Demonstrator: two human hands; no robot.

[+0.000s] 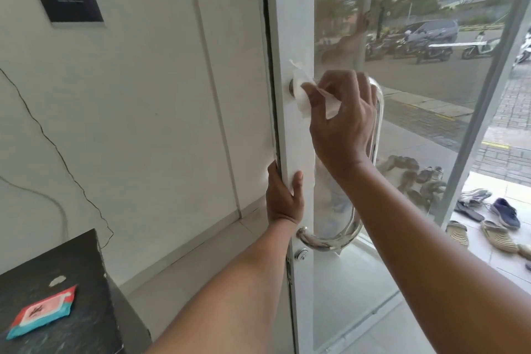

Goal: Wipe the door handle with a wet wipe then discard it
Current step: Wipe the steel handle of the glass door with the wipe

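The fingers (pixel 309 93) of the right hand (pixel 342 123) pinch the wet wipe (pixel 300 86) against the door handle's (pixel 353 227) upper mount while the left hand (pixel 283 195) grips the door edge (pixel 290 135) below it, so a loose corner could slip free, leaving the handle's lower curve unwiped.
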